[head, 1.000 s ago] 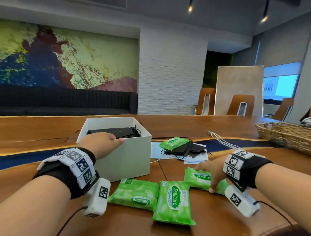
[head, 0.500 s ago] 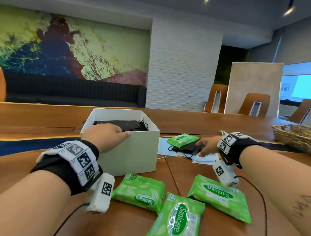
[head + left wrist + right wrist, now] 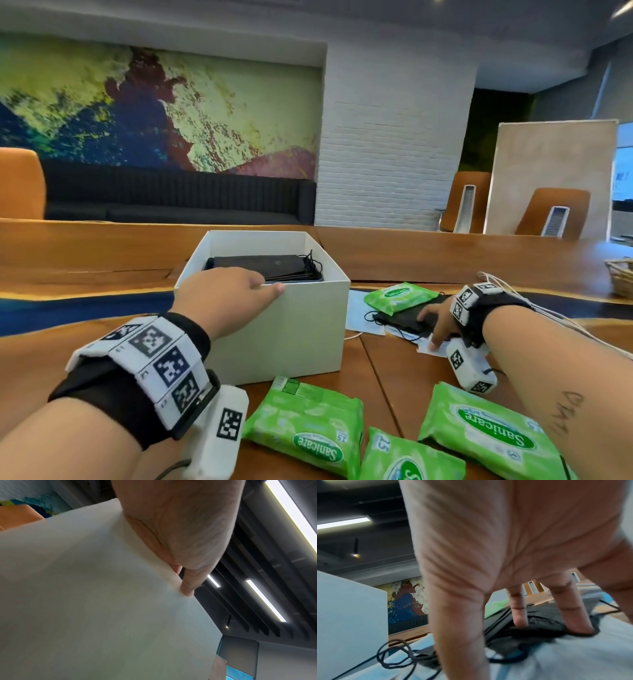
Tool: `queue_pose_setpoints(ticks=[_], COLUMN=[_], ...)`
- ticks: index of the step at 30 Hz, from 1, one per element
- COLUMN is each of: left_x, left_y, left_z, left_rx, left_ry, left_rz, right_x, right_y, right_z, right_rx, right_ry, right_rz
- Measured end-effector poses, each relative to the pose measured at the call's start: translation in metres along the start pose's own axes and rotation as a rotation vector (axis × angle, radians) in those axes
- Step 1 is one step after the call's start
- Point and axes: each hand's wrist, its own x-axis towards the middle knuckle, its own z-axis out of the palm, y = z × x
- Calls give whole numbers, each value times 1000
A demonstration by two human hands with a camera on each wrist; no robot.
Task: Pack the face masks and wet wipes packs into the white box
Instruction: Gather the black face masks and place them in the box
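Note:
The white box (image 3: 284,329) stands open on the wooden table with black face masks (image 3: 267,265) lying inside. My left hand (image 3: 233,294) grips its near rim; in the left wrist view the thumb (image 3: 187,588) lies on the outer wall of the box (image 3: 85,601). To the right of the box, my right hand (image 3: 436,322) rests with straight, spread fingers (image 3: 519,616) on a pile of black masks (image 3: 400,317), which lie on pale blue masks (image 3: 358,315). One green wet wipes pack (image 3: 399,296) sits on that pile. Three more packs (image 3: 308,428) (image 3: 411,459) (image 3: 486,435) lie near me.
A wicker basket (image 3: 621,277) sits at the table's far right edge. White cords (image 3: 548,308) run past my right wrist. Chairs stand beyond the table, and a dark sofa lines the back wall.
My right hand has left the wet wipes pack near me and moved back onto the mask pile beside the box. My left hand has stayed on the box rim.

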Motion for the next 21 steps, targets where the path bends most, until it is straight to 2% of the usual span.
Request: queue_pose_setpoints(ticks=[4,10,11,14,15,17,21], left_x=[-2,-4,-4,-5,-5,-6,-6], left_y=[0,4,4,5,4,5,5], left_z=[-1,-3,-3,-4,-4,-5,-4], left_rx=[-12,-15,-19,-8,-9,-6,7], left_ry=[-14,-10,-12,-13,-9,-7,-4], left_rz=[-17,-16,-17,-29,-34,-38,-40], right_x=[-5,-8,-5,-3,-4,-9,-16], right_y=[-3,-13,-16,-27,-29,-29,-24], right_z=[2,0,1,2,1,-5,-15], right_rx=[-69,-29,31,424,471,441,231], right_ry=[-24,-41,-66,-177,-181,-153,-7], right_rz=[16,-88,-107,-175,-197,-223,-200])
